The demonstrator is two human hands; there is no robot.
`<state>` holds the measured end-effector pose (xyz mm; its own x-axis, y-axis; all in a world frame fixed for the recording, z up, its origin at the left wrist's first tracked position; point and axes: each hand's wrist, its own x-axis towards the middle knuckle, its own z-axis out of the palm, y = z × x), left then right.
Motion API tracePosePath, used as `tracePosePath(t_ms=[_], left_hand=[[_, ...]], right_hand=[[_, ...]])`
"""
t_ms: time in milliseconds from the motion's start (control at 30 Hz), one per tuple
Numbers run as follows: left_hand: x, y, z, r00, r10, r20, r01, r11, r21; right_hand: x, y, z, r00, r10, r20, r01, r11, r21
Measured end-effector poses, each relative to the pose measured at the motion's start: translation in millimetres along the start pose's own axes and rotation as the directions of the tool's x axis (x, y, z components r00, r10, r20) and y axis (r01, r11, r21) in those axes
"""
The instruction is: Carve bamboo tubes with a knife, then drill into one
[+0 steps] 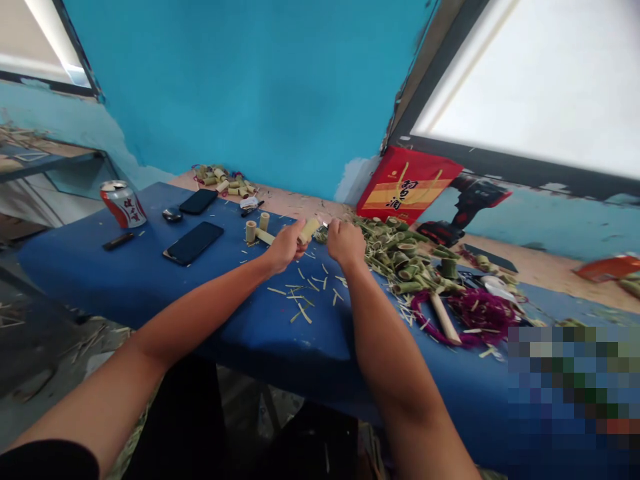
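A: Bamboo piece (309,230), pale and short, is located between both hands above the blue counter (150,280). Confirm hand status.

B: Left hand (286,247) is closed around the near end of the bamboo piece; the far end projects up and to the right. Right hand (346,242) is curled shut just beside that far end. A small metallic tip shows between the hands, but what the right hand grips cannot be identified.

A: Items just beside the left hand?

B: Two cut bamboo sections (257,227) stand upright on the counter, with a third lying beside them. Thin shavings (305,297) are scattered on the counter below the hands.

A: Items to the right?

B: Heap of green bamboo rings (400,257), then a purple tinsel bundle (475,313). A red box (407,183) leans against the wall, with a power drill (467,203) next to it.

A: Items to the left?

B: Two dark phones (194,242), and a red drink can (123,203) near the counter's far-left corner.
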<state>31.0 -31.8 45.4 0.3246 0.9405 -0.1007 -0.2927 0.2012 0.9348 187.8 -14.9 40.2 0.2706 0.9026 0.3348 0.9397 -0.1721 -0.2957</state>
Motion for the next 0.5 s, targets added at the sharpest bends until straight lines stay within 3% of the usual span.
tracePosePath(t_ms=[67, 167, 300, 433, 500], left_hand=[[0, 0, 1.2, 1.0, 0.006, 0.026, -0.006, 1.0, -0.015], [3, 2, -2.0, 1.0, 0.003, -0.018, -0.004, 0.999, -0.05], [6, 6, -7.9, 0.996, -0.017, -0.084, 0.01, 0.996, -0.086], [8, 3, -7.9, 0.992, -0.005, -0.123, -0.012, 0.991, -0.135], [10, 0, -8.2, 0.996, -0.031, -0.086, 0.013, 0.978, -0.207]], right_hand=[[4, 7, -2, 1.0, 0.027, -0.001, -0.027, 1.0, 0.003], [0, 5, -4, 0.993, -0.117, -0.014, 0.117, 0.993, 0.012], [-15, -16, -2, 0.958, -0.288, -0.012, 0.288, 0.958, -0.006], [-24, -30, -1, 0.953, -0.302, 0.013, 0.302, 0.953, -0.033], [-25, -30, -1, 0.96, -0.28, 0.018, 0.28, 0.96, -0.024]])
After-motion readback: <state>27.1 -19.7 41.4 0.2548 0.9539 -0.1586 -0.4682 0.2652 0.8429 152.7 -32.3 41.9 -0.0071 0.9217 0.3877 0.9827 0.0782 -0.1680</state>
